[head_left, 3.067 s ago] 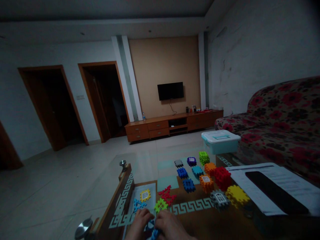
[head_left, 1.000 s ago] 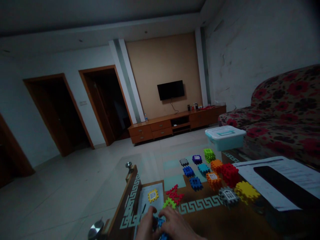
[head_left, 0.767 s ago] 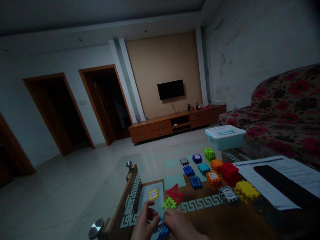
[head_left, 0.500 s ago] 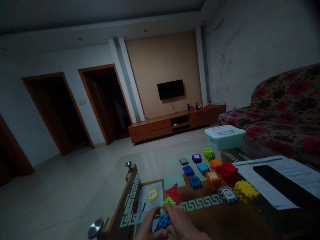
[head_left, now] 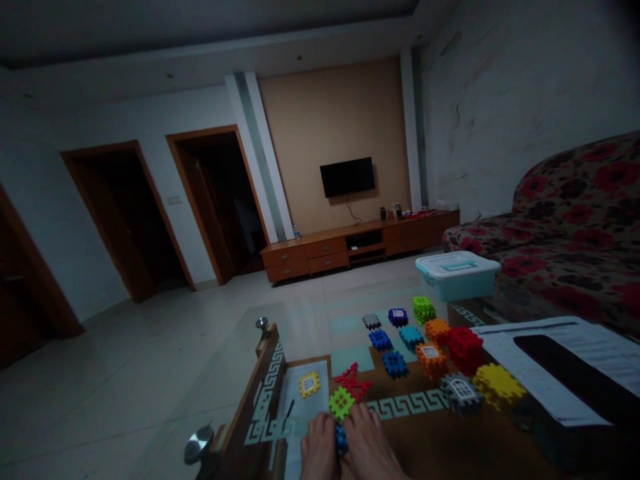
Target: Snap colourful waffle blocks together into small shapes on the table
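At the near edge of the glass-topped wooden coffee table (head_left: 260,373), the left hand (head_left: 319,453) and right hand (head_left: 367,448) were pressed together, both closed on a blue toothed plastic block (head_left: 341,439). A flat green plastic tile (head_left: 341,403) lay just beyond the fingertips, a yellow tile (head_left: 309,384) nearer the left edge. Assembled coloured cubes (head_left: 430,340) filled the middle. A teal lidded plastic box (head_left: 456,275) sat at the far edge. Bare glass remained toward the far left corner.

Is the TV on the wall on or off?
Off. The TV screen is plain black with no picture or glow, though the room is dim.
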{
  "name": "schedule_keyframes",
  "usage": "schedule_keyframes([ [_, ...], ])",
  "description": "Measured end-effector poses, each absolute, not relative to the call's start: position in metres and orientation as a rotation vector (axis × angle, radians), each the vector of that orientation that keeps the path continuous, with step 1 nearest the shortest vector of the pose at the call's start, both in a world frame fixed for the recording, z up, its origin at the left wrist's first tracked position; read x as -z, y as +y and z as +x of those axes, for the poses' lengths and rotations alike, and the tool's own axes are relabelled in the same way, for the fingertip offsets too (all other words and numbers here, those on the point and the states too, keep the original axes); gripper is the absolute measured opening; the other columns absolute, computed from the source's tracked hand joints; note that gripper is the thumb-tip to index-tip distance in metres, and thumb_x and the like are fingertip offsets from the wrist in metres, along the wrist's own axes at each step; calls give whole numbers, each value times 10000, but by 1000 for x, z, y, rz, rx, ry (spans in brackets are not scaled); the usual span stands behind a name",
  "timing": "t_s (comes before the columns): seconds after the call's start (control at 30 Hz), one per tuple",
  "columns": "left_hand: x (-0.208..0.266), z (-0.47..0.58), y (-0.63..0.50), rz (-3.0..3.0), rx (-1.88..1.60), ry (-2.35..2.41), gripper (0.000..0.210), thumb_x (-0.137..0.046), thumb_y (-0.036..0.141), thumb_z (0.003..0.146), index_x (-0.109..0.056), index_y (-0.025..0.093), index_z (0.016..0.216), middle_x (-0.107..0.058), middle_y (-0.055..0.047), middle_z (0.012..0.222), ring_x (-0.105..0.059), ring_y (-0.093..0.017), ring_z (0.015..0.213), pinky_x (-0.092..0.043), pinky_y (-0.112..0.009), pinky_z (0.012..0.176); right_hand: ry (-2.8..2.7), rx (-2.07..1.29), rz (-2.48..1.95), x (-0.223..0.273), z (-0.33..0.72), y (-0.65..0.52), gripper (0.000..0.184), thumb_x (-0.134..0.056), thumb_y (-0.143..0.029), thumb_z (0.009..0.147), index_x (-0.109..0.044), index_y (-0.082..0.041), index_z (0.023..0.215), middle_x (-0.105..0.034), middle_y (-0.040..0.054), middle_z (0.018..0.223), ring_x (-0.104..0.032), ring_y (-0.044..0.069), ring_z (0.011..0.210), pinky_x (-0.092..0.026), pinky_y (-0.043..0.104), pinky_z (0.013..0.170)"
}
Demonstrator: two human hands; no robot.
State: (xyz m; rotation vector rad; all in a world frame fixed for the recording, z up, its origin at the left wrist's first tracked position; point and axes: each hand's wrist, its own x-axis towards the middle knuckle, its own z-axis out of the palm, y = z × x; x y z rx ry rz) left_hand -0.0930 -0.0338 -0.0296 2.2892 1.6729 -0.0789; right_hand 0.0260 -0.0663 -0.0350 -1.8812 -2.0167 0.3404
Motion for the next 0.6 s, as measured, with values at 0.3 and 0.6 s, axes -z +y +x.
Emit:
schedule_keyframes([
  [0.3, 49, -93, -27, 2234, 81, 1653, 558, -285, 96, 798, -415, 127, 1340, -383, -132, 1458, -287, -243, 1364, -246, -384, 1087, -2031, -307, -1907, 38, 23, -57, 419, -361, 14, 840, -666, -134, 1085, -633, 159, 1198, -548, 317, 1145, -432, 479, 968],
  [0.6, 65, -110, -19, 2068, -537, 1256, 524, -436, 286, 778, -496, 89, 1259, -542, -199, 1309, -472, -293, 1240, -299, -412, 1109, -1901, -676, -1612, 30, 54, -64, 443, -619, -114, 747, -596, -192, 1183, -613, 99, 1204, -545, 242, 1113, -402, 307, 952],
])
